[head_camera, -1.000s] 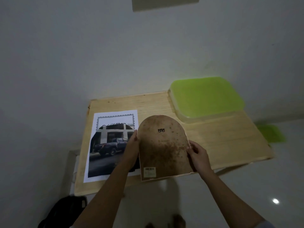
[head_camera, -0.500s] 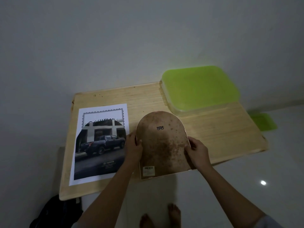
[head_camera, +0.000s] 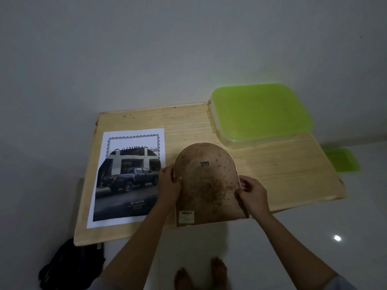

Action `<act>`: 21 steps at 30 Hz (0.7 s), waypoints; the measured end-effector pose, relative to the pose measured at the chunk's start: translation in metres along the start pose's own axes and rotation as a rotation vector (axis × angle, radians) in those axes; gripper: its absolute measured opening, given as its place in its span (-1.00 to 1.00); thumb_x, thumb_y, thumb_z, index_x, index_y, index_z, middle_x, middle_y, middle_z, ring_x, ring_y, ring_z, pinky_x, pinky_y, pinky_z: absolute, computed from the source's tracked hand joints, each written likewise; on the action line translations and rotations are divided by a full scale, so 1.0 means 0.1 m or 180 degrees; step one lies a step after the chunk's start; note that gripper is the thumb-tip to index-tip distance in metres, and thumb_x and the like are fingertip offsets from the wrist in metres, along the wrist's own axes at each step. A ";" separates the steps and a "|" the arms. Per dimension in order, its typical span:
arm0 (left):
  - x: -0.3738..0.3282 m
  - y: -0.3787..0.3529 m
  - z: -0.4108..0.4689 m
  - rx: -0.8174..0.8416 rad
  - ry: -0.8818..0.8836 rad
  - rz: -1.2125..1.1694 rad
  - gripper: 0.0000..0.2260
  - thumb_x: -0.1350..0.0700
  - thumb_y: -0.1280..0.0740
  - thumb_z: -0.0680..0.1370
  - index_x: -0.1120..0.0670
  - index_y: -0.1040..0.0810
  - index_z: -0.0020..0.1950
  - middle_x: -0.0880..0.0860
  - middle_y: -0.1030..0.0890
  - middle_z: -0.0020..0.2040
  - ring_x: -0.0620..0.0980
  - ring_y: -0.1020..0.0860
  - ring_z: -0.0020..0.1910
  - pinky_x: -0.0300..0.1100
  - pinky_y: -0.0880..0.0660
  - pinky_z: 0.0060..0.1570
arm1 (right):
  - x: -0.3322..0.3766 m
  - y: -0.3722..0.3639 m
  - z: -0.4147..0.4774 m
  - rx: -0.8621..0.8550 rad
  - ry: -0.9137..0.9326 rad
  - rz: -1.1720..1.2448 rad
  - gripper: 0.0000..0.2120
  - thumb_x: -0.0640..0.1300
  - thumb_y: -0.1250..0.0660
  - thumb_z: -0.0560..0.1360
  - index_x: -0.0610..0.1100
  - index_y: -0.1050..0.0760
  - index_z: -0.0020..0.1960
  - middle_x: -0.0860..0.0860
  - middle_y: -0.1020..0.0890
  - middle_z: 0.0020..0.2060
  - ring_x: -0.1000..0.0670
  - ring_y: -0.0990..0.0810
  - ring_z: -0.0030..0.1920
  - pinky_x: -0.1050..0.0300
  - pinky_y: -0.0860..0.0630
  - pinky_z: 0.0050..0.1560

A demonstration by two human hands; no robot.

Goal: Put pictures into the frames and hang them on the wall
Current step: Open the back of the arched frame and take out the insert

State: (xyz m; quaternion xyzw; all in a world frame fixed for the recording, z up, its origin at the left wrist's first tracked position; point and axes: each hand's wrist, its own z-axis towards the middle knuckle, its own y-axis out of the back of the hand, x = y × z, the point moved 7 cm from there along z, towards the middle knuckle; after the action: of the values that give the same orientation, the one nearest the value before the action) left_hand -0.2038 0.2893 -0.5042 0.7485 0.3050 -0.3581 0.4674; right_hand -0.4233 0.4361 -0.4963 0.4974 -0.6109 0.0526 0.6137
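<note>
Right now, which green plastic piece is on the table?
The larger green-lidded container, on the table at its far right corner. The smaller green piece lies on the floor beside the table.

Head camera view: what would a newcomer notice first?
The arched brown frame back, stained, stands out at the near edge of the wooden table, gripped at its sides by the left hand and right hand. Left of it lies a printed picture of a dark pickup truck; a bright green lidded box sits at the far right corner.
</note>
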 end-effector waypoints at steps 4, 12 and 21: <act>0.01 0.02 -0.08 -0.0100 -0.0012 -0.0059 -0.63 0.24 -0.28 0.54 0.16 -0.37 0.34 0.17 -0.35 0.32 0.10 -0.40 0.28 -0.08 -0.35 0.30 | 0.08 0.01 0.06 0.0028 0.0173 -0.0201 -0.73 -0.32 -0.35 0.36 -0.13 -0.59 0.03 -0.06 -0.60 -0.09 -0.02 -0.56 -0.09 0.13 -0.49 -0.03; 0.27 -0.08 -0.61 0.0447 -0.0262 0.0354 -0.22 -0.25 -0.37 0.39 0.01 -0.14 0.48 0.05 -0.21 0.42 0.01 -0.26 0.38 -0.14 -0.30 0.32 | 0.84 -0.47 0.44 0.0566 0.1055 -0.0624 -0.74 -0.27 -0.27 0.47 -0.19 -0.55 0.14 -0.15 -0.57 0.00 -0.09 -0.51 0.01 0.22 -0.37 -0.01; 0.39 -0.16 -0.78 0.0896 -0.0450 0.0863 0.16 -0.31 -0.47 0.20 -0.12 0.34 0.44 -0.10 0.18 0.52 -0.07 0.10 0.49 -0.10 -0.01 0.42 | 1.08 -0.96 0.72 0.0906 0.1631 -0.1763 -0.68 -0.19 -0.21 0.49 -0.23 -0.46 0.22 -0.15 -0.44 0.11 -0.14 -0.37 0.14 0.02 -0.41 0.08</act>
State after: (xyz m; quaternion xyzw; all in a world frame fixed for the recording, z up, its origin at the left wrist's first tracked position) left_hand -0.1747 0.3714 -0.5203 0.8136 0.1147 -0.3827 0.4223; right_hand -0.3822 0.2813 -0.4796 0.6940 -0.2677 0.0915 0.6621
